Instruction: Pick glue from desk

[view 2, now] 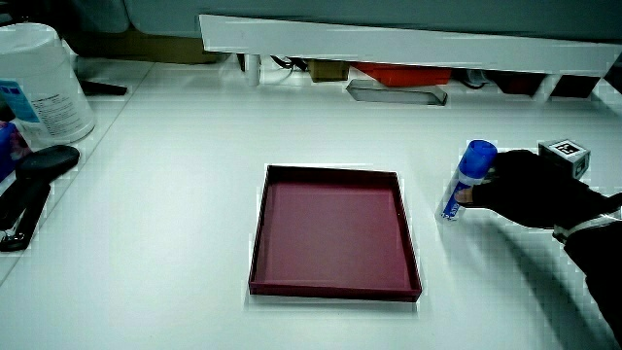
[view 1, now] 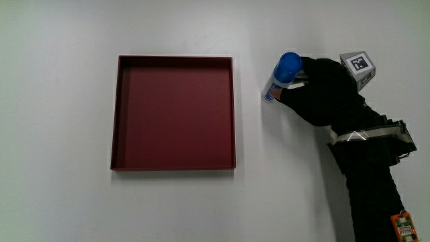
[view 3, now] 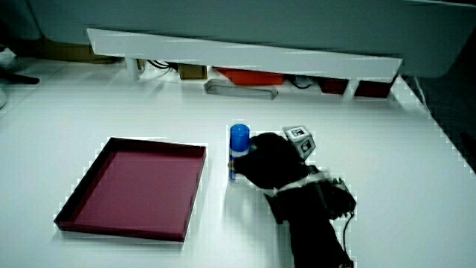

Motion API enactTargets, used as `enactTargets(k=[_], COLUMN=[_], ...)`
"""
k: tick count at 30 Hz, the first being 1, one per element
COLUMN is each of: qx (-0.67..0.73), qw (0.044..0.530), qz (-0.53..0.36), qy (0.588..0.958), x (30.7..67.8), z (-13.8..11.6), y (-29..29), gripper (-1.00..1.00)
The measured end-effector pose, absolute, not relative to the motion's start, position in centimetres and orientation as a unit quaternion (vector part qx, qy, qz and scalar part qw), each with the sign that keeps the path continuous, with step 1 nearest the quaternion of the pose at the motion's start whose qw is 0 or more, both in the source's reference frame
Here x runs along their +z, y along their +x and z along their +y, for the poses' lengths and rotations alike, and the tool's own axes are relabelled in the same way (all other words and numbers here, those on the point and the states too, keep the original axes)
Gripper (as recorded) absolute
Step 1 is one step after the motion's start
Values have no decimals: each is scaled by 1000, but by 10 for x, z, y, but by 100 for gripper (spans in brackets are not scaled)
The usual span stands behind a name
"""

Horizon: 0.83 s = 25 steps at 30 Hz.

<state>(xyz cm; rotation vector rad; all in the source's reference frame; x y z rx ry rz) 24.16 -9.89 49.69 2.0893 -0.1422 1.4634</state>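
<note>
White table (view 1: pixel 60 202): upright blue-capped glue (view 1: pixel 283 75) beside the tray (view 1: pixel 114 114), hand (view 1: pixel 322 91) grip closed around it.

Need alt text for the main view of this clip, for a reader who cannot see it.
The hand in a black glove grips an upright glue stick with a blue cap, which stands on the white table beside a shallow dark red tray. The tray holds nothing, and a small patterned cube sits on the back of the hand.
</note>
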Motion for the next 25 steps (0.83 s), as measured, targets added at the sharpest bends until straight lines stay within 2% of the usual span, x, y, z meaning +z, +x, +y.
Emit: enactTargets(k=[10, 22, 23, 25], qx=[545, 525, 541, 535], qw=[253, 244, 243, 247], qz=[-66, -129, -142, -154], qy=[797, 805, 792, 793], x=[489, 434, 430, 424], z=[-99, -107, -107, -107], y=[240, 188, 181, 168], gripper=[100, 100, 100, 100])
